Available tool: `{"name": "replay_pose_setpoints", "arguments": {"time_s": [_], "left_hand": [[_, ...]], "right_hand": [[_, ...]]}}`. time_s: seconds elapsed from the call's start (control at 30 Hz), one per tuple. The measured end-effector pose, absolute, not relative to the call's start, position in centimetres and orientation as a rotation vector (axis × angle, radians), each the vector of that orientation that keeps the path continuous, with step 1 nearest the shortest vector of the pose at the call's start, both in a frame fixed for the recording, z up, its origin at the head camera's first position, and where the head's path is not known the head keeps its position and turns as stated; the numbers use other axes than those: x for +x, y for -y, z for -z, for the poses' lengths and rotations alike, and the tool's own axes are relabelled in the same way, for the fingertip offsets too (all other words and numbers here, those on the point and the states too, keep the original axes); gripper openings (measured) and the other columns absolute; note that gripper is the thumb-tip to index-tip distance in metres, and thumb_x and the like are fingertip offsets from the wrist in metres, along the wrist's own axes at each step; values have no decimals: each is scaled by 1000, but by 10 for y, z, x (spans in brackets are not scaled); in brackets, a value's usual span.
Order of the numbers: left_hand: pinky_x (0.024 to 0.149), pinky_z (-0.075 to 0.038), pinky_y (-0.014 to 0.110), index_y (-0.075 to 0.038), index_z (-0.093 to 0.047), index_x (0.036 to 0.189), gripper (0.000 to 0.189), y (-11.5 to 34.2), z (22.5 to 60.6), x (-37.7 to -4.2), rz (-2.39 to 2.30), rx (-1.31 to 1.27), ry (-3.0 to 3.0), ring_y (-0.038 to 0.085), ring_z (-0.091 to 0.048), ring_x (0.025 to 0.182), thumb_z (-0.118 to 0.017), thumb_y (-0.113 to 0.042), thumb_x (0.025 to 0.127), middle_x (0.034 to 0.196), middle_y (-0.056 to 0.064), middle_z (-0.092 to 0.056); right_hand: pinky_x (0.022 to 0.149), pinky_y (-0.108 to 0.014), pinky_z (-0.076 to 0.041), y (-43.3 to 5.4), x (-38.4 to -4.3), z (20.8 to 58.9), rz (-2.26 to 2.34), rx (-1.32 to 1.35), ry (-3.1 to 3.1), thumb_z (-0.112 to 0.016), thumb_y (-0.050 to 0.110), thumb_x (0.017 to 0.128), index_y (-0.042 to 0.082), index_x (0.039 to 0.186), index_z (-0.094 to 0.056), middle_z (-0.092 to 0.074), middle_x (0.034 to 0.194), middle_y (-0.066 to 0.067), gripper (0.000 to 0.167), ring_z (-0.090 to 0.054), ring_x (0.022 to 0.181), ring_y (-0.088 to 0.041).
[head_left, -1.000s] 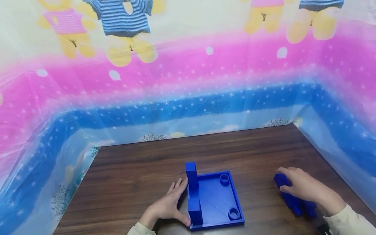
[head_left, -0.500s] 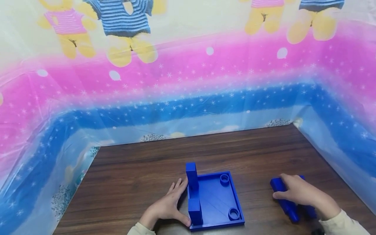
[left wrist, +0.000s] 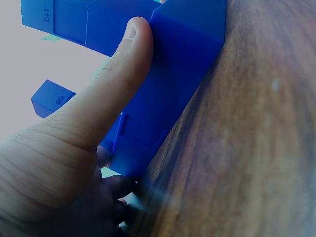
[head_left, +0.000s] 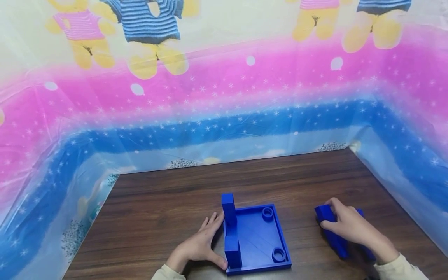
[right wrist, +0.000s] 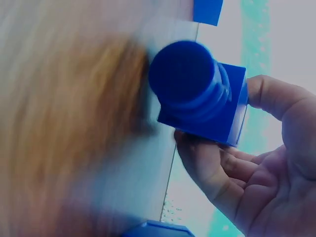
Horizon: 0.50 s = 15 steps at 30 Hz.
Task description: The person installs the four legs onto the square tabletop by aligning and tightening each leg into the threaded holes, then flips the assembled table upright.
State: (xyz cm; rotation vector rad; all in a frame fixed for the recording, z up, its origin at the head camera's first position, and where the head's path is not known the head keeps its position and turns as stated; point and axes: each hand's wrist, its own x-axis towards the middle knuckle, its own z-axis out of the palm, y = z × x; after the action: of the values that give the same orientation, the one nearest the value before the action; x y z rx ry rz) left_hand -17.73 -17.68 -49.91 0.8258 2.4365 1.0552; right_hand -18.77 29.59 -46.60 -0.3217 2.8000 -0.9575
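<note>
A brown table point(head_left: 168, 206) bears a blue tray point(head_left: 257, 235). The left hand point(head_left: 201, 245), spread, touches the tray's left side; the right hand point(head_left: 355, 225), well to the tray's right, pinches a block point(head_left: 334, 240) (its round end face point(right wrist: 181, 73) shows only in the right wrist view).

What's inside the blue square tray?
Inside the tray, two round sockets show at its right corners and two upright posts at its left; what lies under the posts is covered.

The tray point(head_left: 257, 237) and block point(right wrist: 202, 94) look smooth plastic, the tabletop point(head_left: 168, 202) wood-grained, the backdrop point(head_left: 217, 89) creased cloth.
</note>
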Motion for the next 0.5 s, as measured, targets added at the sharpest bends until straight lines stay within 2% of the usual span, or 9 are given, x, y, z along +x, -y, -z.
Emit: {"name": "replay_pose_setpoints", "arguments": {"time_s": [0.03,0.1,0.17,0.27,0.4,0.5], "left_hand": [[125,6,65,6,-10,166,140,177,499,-177,-1053,830,-2436,43,6,160,-102,-31,68,173,27,-7],[125,6,65,6,-9,166,140,177,499,-178,-1050,836,-2437,43,6,160,-102,-32,68,173,27,-8],[125,5,65,6,-10,166,140,177,499,-178,-1051,840,-2439,43,5,160,-102,-32,67,173,27,-8],[125,6,65,5,-9,166,141,177,499,-178,-1050,843,-2438,43,5,160,-102,-34,68,173,27,-8],[125,5,66,6,-9,166,140,177,499,-178,-1047,851,-2441,43,5,160,-101,-35,68,173,27,-8],[125,5,66,6,-10,166,140,178,499,-177,-1052,850,-2442,44,5,160,-102,-34,68,173,28,-8]], "right_hand": [[73,-46,-60,-295,-188,466,964,-334,-2813,-79,28,95,-8,133,-49,-64,123,-40,61,-71,102,-41],[71,-47,-60,-293,-188,466,1007,-336,-2823,-80,30,94,-5,134,-48,-65,121,-38,62,-72,87,-39],[65,-43,-58,-290,-189,465,1051,-325,-2828,-82,32,93,-3,136,-46,-68,114,-31,65,-67,71,-31],[60,-36,-53,-283,-192,463,1106,-317,-2860,-84,34,92,-1,138,-44,-67,108,-22,70,-58,63,-20],[67,-40,-58,-272,-198,458,1132,-340,-2912,-84,37,92,-1,147,-45,-67,115,-24,77,-68,92,-29],[69,-42,-60,-261,-203,452,1162,-361,-2906,-83,38,93,-1,151,-46,-70,117,-25,79,-69,101,-34]]}}
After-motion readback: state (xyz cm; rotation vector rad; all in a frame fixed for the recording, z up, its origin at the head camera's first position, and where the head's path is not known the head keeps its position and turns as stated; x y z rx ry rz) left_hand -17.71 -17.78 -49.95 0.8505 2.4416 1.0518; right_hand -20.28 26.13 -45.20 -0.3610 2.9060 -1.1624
